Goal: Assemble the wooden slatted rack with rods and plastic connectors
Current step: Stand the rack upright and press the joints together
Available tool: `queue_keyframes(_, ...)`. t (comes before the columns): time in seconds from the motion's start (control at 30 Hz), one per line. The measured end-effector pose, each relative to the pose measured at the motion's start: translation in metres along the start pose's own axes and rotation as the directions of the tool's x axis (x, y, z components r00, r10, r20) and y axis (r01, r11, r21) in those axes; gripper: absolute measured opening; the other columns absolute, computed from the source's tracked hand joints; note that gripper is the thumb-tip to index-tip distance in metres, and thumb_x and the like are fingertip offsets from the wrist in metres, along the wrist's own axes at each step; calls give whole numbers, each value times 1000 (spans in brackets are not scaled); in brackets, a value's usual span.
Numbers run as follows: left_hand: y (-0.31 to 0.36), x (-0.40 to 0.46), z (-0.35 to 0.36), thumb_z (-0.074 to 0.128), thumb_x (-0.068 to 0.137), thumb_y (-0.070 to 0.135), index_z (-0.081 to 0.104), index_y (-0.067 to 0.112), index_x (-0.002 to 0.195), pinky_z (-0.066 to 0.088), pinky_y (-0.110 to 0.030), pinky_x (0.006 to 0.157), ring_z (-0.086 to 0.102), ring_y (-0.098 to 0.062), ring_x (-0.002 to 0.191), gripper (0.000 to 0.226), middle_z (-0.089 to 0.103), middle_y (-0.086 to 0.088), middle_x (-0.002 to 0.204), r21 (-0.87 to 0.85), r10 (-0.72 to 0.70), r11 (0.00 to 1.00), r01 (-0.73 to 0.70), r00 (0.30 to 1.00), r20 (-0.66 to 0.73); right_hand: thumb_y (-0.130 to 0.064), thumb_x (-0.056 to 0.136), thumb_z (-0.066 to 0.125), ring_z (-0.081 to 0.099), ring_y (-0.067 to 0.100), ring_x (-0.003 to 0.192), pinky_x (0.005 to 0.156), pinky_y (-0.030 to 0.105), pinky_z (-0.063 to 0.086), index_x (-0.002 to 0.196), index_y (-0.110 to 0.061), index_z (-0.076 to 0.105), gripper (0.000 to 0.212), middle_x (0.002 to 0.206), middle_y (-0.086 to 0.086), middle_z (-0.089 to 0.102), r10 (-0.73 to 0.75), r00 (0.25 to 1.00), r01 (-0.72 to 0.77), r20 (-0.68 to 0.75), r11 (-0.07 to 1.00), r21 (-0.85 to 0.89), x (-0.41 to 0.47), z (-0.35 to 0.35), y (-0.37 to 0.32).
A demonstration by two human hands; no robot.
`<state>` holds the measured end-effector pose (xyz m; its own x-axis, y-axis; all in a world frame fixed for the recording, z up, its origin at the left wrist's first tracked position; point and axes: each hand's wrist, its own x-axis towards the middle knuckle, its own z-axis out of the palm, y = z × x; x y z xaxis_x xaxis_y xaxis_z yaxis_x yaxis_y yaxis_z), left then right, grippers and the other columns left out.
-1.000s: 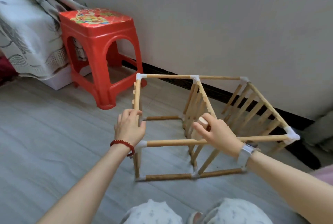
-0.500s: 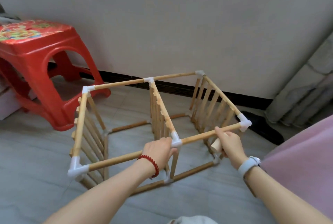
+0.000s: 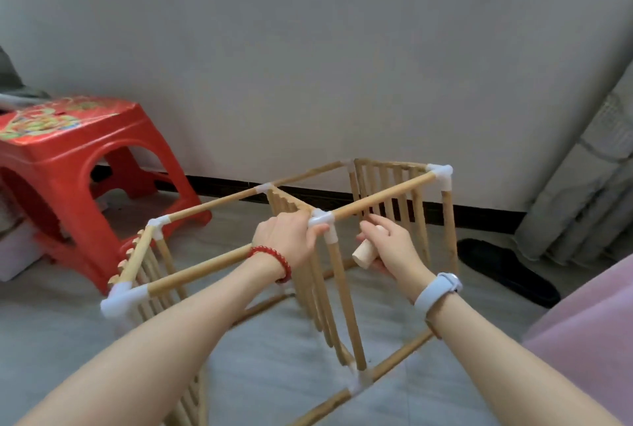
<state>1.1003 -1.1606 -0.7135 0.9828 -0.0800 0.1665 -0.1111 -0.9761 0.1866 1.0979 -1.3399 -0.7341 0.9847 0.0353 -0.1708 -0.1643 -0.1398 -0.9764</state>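
Note:
The wooden rack (image 3: 205, 266) stands on the floor as a two-bay box frame of rods, slatted panels and white plastic connectors. My left hand (image 3: 287, 240), with a red bead bracelet, grips the near top rail at the middle white connector (image 3: 321, 218). My right hand (image 3: 390, 249), with a pale watch on the wrist, holds a short thick wooden peg (image 3: 365, 254) just below the right top rod (image 3: 383, 198), inside the right bay. White corner connectors sit at the near left (image 3: 118, 300) and far right (image 3: 440, 175).
A red plastic stool (image 3: 68, 165) stands to the left near the rack. A grey wall with dark skirting runs behind. A dark slipper (image 3: 507, 271) lies at the right, with a curtain (image 3: 589, 186) above it and pink fabric (image 3: 589, 357) at the lower right.
The view has swung and the rack has turned. My left hand went from the left corner post to the middle connector. My right hand let go of the top rod, still holding the peg.

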Motion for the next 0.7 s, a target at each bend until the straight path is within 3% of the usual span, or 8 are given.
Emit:
queue_keyframes(0.07, -1, 21, -15, 35, 94, 52, 58, 23, 103, 41, -33, 66, 61, -24, 84, 38, 65, -2, 91, -33, -61, 998, 61, 998, 11, -28, 93, 50, 58, 13, 98, 74, 30, 51, 131, -24, 49, 38, 116, 2, 60, -38, 995, 59, 90, 968, -242, 4, 11, 1)
queue_keyframes(0.17, -7, 46, -30, 42, 93, 50, 51, 20, 76, 37, -30, 54, 54, -19, 64, 36, 59, -1, 75, -107, -171, 978, 177, 983, 62, -28, 93, 46, 62, 13, 88, 76, 33, 52, 130, -24, 46, 37, 98, -5, 63, -7, 986, 90, 164, 860, -503, 8, 33, 15)
queue_keyframes(0.27, -18, 59, -38, 44, 94, 45, 50, 16, 76, 35, -28, 51, 50, -17, 59, 34, 54, -1, 72, -169, -205, 960, 225, 971, 126, -28, 97, 39, 61, 16, 79, 70, 32, 51, 125, -24, 46, 29, 85, -5, 61, -49, 996, 82, 74, 815, -574, 17, 48, 25)
queue_keyframes(0.37, -46, 52, -46, 34, 99, 40, 53, 16, 100, 39, -32, 63, 57, -25, 78, 31, 60, -5, 90, 78, -154, 986, 149, 986, 63, -30, 98, 35, 58, 11, 65, 53, 27, 41, 116, -28, 47, 21, 75, -9, 59, -159, 986, 150, 49, 723, -674, 36, 59, 19)
queue_keyframes(0.47, -90, 38, -56, 26, 101, 36, 49, 14, 104, 36, -33, 62, 50, -24, 72, 31, 55, -4, 84, 157, -192, 970, 186, 981, 21, -31, 97, 36, 54, 12, 60, 47, 25, 33, 104, -29, 51, 17, 72, -8, 58, -211, 976, 182, 61, 623, -761, 63, 71, -2)
queue_keyframes(0.57, -123, 26, -62, 30, 100, 30, 45, 14, 106, 34, -33, 62, 45, -21, 71, 23, 51, 0, 83, 160, -260, 954, 253, 965, 26, -30, 98, 35, 53, 16, 60, 46, 25, 31, 104, -26, 53, 20, 71, -6, 56, -257, 963, 208, 78, 531, -822, 88, 84, -20)
queue_keyframes(0.7, -153, 20, -67, 34, 100, 28, 49, 10, 111, 38, -31, 70, 49, -21, 79, 26, 54, -4, 91, 40, -358, 934, 355, 928, 104, -29, 99, 33, 52, 20, 65, 48, 26, 33, 115, -26, 53, 26, 83, -1, 59, -314, 944, 240, 100, 447, -862, 109, 110, -36)
